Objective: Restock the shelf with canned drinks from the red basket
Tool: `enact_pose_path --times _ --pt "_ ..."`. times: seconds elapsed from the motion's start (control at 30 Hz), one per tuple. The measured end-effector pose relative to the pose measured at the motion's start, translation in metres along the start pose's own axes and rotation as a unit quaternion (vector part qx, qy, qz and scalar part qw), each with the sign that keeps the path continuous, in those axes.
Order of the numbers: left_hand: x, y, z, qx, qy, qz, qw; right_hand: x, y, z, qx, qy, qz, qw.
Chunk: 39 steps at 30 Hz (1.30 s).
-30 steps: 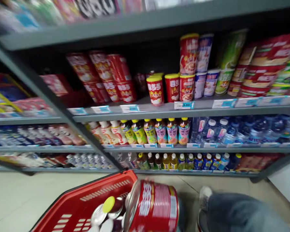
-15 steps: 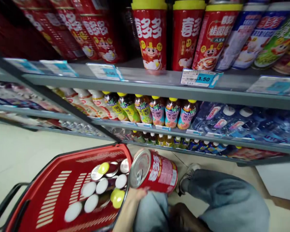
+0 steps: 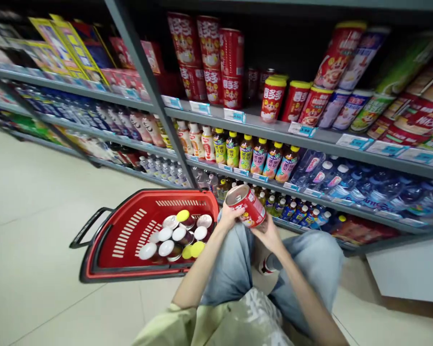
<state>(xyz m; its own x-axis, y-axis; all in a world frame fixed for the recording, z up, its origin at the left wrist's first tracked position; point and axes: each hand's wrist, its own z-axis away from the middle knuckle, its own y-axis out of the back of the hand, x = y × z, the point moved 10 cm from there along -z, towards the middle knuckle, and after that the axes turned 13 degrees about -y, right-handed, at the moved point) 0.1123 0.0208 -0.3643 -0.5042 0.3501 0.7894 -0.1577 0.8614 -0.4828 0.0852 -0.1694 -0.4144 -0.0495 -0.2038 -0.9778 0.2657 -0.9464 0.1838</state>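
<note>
A large red can with white lettering is held tilted above my knees, its metal end facing up and to the left. My left hand wraps the can near its metal end, thumb across the label. At the lower right end, my right hand grips it from beneath, with some fingers hidden behind the can. Just left of my left hand stands a red shopping basket. Inside it lie several cans, with white lids, yellow lids and bare metal ends.
A grey shelf edge runs in front of me, carrying red cans and price tags. Lower down are tea bottles and large water bottles. The basket's black handle sticks out left. A white block stands at right.
My view has pulled back and shows more shelves and both forearms. The can has turned so its front label shows more. My right hand is now visible at its lower end.
</note>
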Motion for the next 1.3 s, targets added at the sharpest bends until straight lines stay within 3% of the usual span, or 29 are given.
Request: enact_pose_path --times 0.17,0.37,0.53,0.67,0.8,0.93,1.03,1.1,1.17,1.3 --pt "0.011 0.003 -0.001 0.019 -0.011 -0.009 1.0 -0.045 -0.008 -0.012 -0.042 0.055 0.009 0.998" --pt "0.045 0.001 0.006 0.028 -0.045 -0.156 0.986 -0.05 -0.021 -0.03 -0.114 0.057 -0.009 0.992" --pt "0.058 0.002 0.009 0.04 -0.052 -0.228 0.972 -0.054 -0.022 -0.054 -0.08 0.053 -0.098 0.991" --pt "0.072 0.017 0.001 0.091 -0.076 -0.276 0.954 -0.07 -0.043 -0.075 -0.092 0.064 -0.153 0.982" --pt "0.111 0.028 -0.009 0.154 -0.139 -0.328 0.921 -0.109 -0.079 -0.088 -0.127 0.079 -0.201 0.968" --pt "0.16 0.034 -0.013 0.193 -0.211 -0.4 0.871 -0.137 -0.111 -0.092 -0.185 0.101 -0.223 0.952" --pt "0.189 0.041 -0.017 0.214 -0.236 -0.428 0.846 -0.12 -0.127 -0.094 -0.235 0.088 -0.134 0.959" --pt "0.206 0.043 -0.023 0.222 -0.249 -0.435 0.837 -0.092 -0.134 -0.096 -0.258 0.053 0.006 0.965" --pt "0.222 0.041 -0.032 0.217 -0.262 -0.437 0.833 -0.066 -0.134 -0.096 -0.269 0.025 0.133 0.954" --pt "0.253 0.026 -0.056 0.194 -0.297 -0.436 0.827 -0.051 -0.125 -0.098 -0.243 0.007 0.206 0.948"
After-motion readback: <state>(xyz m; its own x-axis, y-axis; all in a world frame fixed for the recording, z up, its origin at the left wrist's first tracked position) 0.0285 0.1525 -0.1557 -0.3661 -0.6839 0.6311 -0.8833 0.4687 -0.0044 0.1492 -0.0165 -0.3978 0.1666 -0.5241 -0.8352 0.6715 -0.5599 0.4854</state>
